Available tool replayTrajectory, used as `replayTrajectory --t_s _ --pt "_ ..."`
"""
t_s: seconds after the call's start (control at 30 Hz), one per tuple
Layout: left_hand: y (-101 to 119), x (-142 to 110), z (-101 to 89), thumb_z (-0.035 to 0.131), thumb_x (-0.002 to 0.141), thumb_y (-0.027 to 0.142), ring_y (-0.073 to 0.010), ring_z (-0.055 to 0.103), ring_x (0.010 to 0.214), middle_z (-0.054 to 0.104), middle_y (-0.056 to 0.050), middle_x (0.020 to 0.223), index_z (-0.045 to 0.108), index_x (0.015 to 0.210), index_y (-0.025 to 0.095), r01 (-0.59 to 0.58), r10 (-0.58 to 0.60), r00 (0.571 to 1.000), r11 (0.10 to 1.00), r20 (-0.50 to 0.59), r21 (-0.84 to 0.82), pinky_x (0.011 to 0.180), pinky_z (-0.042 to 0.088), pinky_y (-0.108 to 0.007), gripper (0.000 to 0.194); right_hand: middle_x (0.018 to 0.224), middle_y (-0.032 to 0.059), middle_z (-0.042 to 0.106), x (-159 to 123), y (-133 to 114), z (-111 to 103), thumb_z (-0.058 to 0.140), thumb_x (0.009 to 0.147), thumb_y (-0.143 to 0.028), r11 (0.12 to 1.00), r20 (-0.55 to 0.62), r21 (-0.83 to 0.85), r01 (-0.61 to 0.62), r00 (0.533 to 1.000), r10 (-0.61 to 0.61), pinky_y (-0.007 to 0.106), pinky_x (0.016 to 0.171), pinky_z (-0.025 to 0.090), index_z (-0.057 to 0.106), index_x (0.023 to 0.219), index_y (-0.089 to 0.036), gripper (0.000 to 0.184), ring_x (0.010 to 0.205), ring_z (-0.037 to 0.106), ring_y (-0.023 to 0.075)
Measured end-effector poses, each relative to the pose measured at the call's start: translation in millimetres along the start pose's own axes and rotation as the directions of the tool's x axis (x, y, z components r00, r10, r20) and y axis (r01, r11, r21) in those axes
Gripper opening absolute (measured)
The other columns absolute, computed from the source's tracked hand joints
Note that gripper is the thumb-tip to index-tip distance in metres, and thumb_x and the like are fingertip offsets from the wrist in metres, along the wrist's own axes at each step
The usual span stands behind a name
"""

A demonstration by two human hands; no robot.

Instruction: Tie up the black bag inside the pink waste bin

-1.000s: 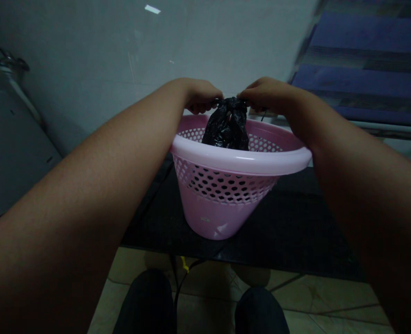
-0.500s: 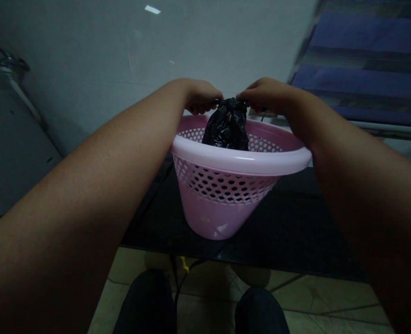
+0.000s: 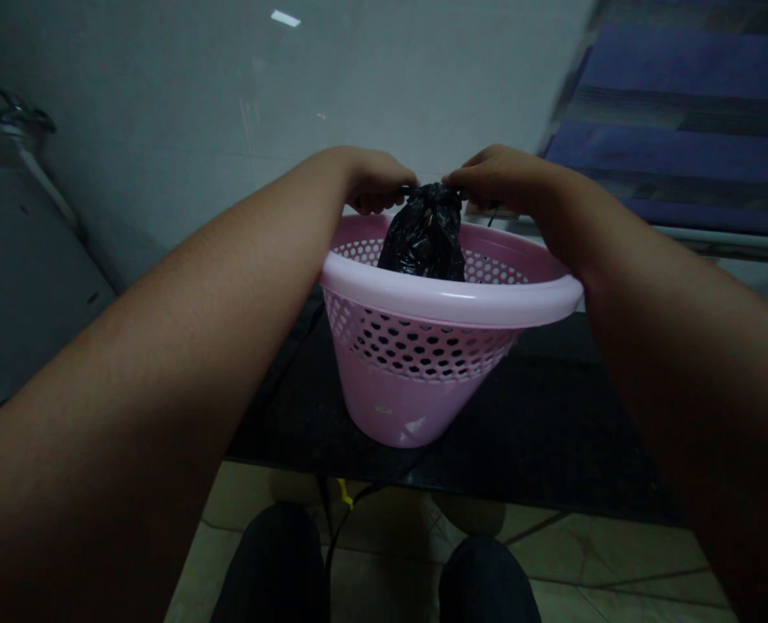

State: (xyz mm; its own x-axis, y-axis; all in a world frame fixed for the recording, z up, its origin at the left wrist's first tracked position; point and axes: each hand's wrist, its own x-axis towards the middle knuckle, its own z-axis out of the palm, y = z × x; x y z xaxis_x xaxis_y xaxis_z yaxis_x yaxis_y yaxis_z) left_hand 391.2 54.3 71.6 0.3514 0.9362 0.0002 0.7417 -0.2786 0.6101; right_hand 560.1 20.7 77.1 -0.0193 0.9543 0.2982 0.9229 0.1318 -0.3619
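A black plastic bag (image 3: 423, 238) sits in a pink plastic basket (image 3: 448, 301), its top sticking up; the left hand (image 3: 376, 180) and right hand (image 3: 499, 177) have their fingers closed tight on the bag's top ends; the basket stands on a dark table (image 3: 526, 433).

Surface: black tabletop (image 3: 539, 424) | Directly on it: pink perforated plastic wastebasket (image 3: 409, 407), upright

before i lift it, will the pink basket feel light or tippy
The pink plastic basket is probably light for its size: perforated walls, with only a black plastic bag visible inside. Its narrow base under a wide rim suggests it could tip if pushed high.
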Motion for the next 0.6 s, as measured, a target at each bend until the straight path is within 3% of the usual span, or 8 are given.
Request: replayTrajectory --t_s 0.13,0.23,0.37,0.6 --pt "0.2 -2.3 0.8 0.045 0.088 0.027 -0.0076 0.029 0.043 0.031 0.004 0.052 0.039 0.058 0.018 0.003 -0.003 1.0 1.0 0.003 0.003 0.046 0.019 -0.024 0.032 0.054 0.0007 0.046 0.4 0.9 -0.2 0.056 0.085 -0.029 1.0 0.0 0.006 -0.002 1.0 0.002 0.025 0.054 0.031 0.056 0.069 -0.014 0.022 0.051 0.041 0.0091" --pt "1.0 -4.3 1.7 0.045 0.089 0.027 -0.0074 0.027 0.042 0.03 0.004 0.051 0.038 0.057 0.018 0.007 -0.007 1.0 1.0 0.0 0.006 0.046 0.019 -0.023 0.033 0.053 0.0013 0.051 3.1 4.0 0.5 0.058 0.082 -0.04 1.0 0.0 -0.006 -0.01 1.0 0.01 0.027 0.055 0.033 0.064 0.079 -0.02 0.021 0.061 0.052 0.015" --pt "1.6 -4.0 2.1 0.044 0.089 0.026 -0.0075 0.028 0.042 0.031 0.004 0.051 0.039 0.058 0.017 0.016 -0.016 1.0 1.0 -0.006 0.012 0.046 0.019 -0.023 0.033 0.061 0.0028 0.063 4.9 6.1 0.9 0.057 0.075 -0.056 0.999 0.005 -0.05 -0.014 1.0 0.014 0.029 0.055 0.033 0.068 0.095 -0.031 0.034 0.082 0.061 0.021" --pt "0.4 -2.5 1.1 0.044 0.087 0.022 -0.0074 0.03 0.043 0.032 0.004 0.052 0.039 0.059 0.018 0.016 -0.016 1.0 1.0 -0.01 0.019 0.046 0.02 -0.023 0.029 0.06 0.0035 0.065 2.7 4.1 0.4 0.055 0.069 -0.062 0.997 0.014 -0.074 -0.019 1.0 0.02 0.029 0.054 0.032 0.068 0.102 -0.034 0.045 0.089 0.062 0.021"
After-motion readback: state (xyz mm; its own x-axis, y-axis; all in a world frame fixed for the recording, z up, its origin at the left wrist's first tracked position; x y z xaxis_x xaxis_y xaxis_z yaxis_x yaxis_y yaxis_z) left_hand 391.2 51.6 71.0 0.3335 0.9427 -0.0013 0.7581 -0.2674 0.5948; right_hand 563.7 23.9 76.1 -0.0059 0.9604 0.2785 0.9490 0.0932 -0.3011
